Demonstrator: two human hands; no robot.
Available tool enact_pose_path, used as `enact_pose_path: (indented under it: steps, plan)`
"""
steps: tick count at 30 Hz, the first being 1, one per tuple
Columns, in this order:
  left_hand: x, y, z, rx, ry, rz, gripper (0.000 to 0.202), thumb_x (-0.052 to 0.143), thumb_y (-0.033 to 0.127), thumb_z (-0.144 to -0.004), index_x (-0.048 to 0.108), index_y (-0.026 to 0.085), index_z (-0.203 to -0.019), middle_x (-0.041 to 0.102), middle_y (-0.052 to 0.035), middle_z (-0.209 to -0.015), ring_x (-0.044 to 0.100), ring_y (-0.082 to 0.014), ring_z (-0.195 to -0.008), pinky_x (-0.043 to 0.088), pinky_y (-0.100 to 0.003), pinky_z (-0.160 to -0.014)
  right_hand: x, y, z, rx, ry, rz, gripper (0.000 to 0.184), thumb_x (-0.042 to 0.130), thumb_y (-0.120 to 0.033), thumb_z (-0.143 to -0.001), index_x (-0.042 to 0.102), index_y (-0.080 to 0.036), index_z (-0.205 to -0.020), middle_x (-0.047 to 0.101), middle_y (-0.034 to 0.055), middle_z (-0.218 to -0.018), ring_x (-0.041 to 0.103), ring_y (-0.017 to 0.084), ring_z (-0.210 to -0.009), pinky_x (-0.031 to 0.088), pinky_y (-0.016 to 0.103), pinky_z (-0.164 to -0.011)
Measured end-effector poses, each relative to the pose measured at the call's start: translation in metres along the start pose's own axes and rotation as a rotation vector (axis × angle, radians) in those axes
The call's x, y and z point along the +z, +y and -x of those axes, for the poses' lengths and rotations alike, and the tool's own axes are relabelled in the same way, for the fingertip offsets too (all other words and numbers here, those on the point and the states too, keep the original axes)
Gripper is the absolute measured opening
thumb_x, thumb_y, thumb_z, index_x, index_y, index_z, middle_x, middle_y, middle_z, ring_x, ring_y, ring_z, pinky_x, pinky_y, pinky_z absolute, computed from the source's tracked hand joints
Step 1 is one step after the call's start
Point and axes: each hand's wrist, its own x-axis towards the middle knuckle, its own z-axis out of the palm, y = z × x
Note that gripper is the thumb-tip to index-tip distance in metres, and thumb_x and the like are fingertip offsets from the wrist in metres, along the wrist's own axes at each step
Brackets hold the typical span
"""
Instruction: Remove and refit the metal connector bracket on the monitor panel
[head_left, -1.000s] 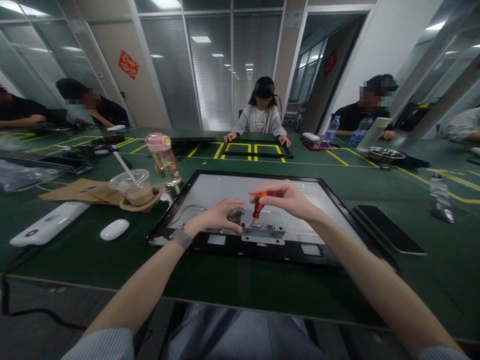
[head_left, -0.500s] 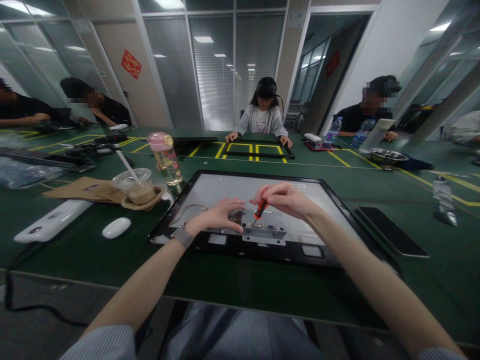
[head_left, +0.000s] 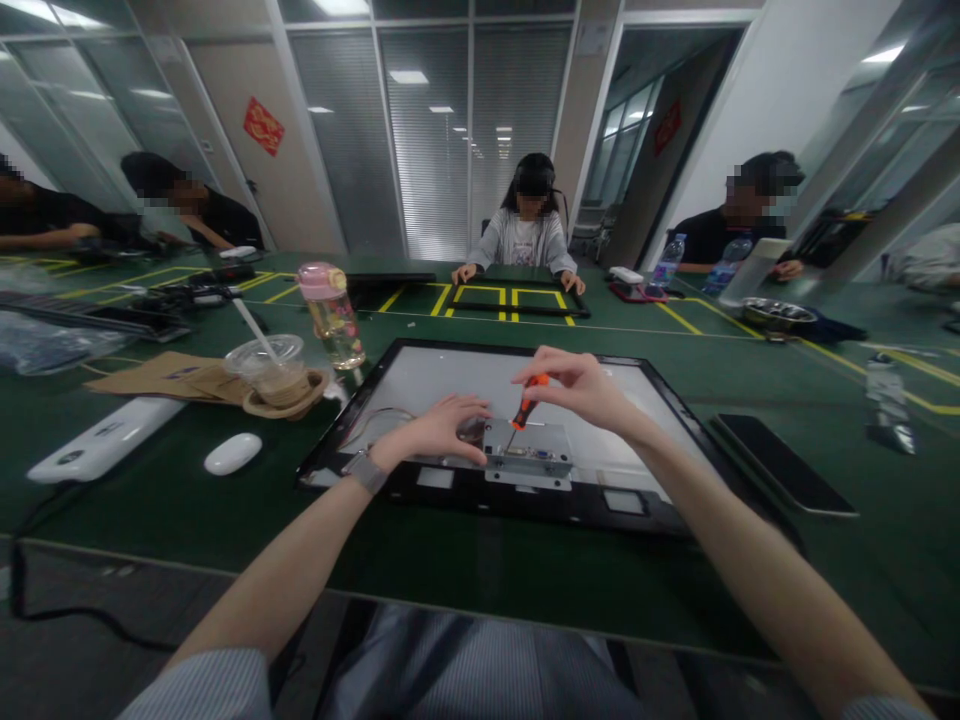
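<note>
A red-and-black screwdriver (head_left: 529,402) is pinched in the fingers of my right hand (head_left: 581,385). Its shaft slants down to the connector edge of a grey metal bracket box (head_left: 536,440), which has ports along its front. My left hand (head_left: 442,432) lies at the left end of this box, fingers stretched out and thumb apart near its front corner. Whether it presses on the box is hard to tell. Beneath both hands, a large flat display panel (head_left: 442,370) with a black frame lies face down or back up on the green table; thin wires show at its left.
Left of the panel are a white mouse-like case (head_left: 233,454), a white power strip (head_left: 105,440), an iced drink cup (head_left: 274,365) and a pink-lidded bottle (head_left: 330,315). A black phone (head_left: 780,463) lies at the right. Across the table, a person holds a black frame (head_left: 517,312).
My right hand has shifted slightly up and to the right on the screwdriver, showing more of its handle. The left hand stays almost where it was.
</note>
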Motion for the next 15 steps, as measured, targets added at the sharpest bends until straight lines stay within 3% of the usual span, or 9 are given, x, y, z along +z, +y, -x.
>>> enact_pose_path:
  steps: [1,3,6,11,13,15]
  plan:
    - [0.000,0.000,0.000,0.006,-0.001,-0.004,0.076,0.075,0.064,-0.072,0.056,0.027,-0.135,0.039,-0.0067,-0.158,0.027,-0.0333,-0.150,0.011,-0.054,-0.125,0.000,0.000,0.000,0.017,0.001,0.013,0.023,0.073,-0.034,-0.086,0.078,-0.024,-0.105,0.073,0.0039,-0.089,0.067,0.018,-0.084,0.055,0.038,-0.084]
    - [0.000,-0.001,-0.001,0.012,-0.004,-0.010,0.076,0.074,0.065,-0.072,0.056,0.027,-0.135,0.038,-0.0063,-0.158,0.027,-0.0333,-0.150,0.012,-0.053,-0.125,-0.005,-0.001,0.000,0.070,-0.117,-0.017,0.033,0.057,-0.037,-0.097,0.070,-0.024,-0.124,0.075,0.0064,-0.104,0.068,0.020,-0.096,0.053,0.041,-0.091]
    - [-0.001,0.000,-0.001,0.005,-0.013,-0.016,0.077,0.074,0.066,-0.072,0.055,0.027,-0.135,0.037,-0.0052,-0.159,0.027,-0.0326,-0.150,0.011,-0.052,-0.126,-0.014,-0.006,0.002,0.089,-0.231,-0.026,0.033,0.060,-0.037,-0.096,0.070,-0.024,-0.125,0.072,0.0078,-0.121,0.064,0.023,-0.115,0.047,0.043,-0.102]
    - [-0.001,-0.002,0.000,0.010,-0.011,-0.007,0.078,0.072,0.068,-0.072,0.055,0.027,-0.136,0.037,-0.0054,-0.159,0.026,-0.0319,-0.150,0.009,-0.051,-0.126,-0.005,0.004,0.002,0.089,-0.080,-0.137,0.017,0.075,-0.034,-0.084,0.079,-0.019,-0.090,0.073,0.0050,-0.091,0.069,0.018,-0.082,0.056,0.034,-0.078]
    - [0.000,-0.003,0.000,0.010,-0.011,-0.008,0.078,0.073,0.068,-0.072,0.055,0.027,-0.136,0.037,-0.0057,-0.159,0.027,-0.0319,-0.150,0.009,-0.050,-0.126,0.003,0.008,0.000,0.070,-0.017,-0.148,0.018,0.072,-0.036,-0.086,0.079,-0.020,-0.093,0.073,0.0047,-0.093,0.068,0.017,-0.080,0.056,0.033,-0.078]
    - [0.000,-0.004,-0.001,0.009,-0.013,-0.009,0.078,0.073,0.068,-0.071,0.055,0.027,-0.136,0.037,-0.0059,-0.159,0.027,-0.0320,-0.150,0.008,-0.050,-0.126,0.005,0.006,-0.001,0.065,-0.022,-0.143,0.026,0.060,-0.038,-0.095,0.077,-0.021,-0.107,0.075,0.0061,-0.099,0.069,0.018,-0.090,0.054,0.036,-0.087]
